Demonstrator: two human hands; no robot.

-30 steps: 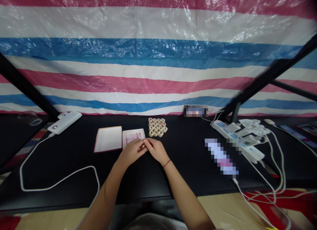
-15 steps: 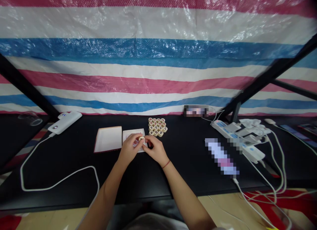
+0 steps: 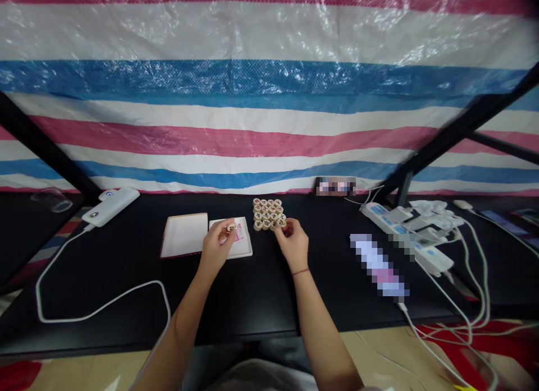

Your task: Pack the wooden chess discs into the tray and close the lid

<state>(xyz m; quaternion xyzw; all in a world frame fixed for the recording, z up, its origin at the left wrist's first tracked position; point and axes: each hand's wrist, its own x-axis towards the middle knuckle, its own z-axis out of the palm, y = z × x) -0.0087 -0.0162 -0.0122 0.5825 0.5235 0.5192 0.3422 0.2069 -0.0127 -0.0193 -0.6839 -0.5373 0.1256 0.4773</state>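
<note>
My left hand pinches a round wooden chess piece above a shallow white box tray with a pink-lined sheet inside. My right hand is closed in a pinch at the near right corner of a block of wooden chess pieces laid in rows on the black table. Its fingertips touch a piece at that corner; I cannot tell whether they grip it. A second white tray, the box lid, lies just left of the first.
A white power bank with a looping white cable sits at the left. A power strip with plugs and cables lies at the right. A striped tarp hangs behind the table, with black frame bars crossing it.
My hands were together over the tray with one piece. My right hand has moved right to the corner of the piece block, and my left hand stays at the tray with the piece.
</note>
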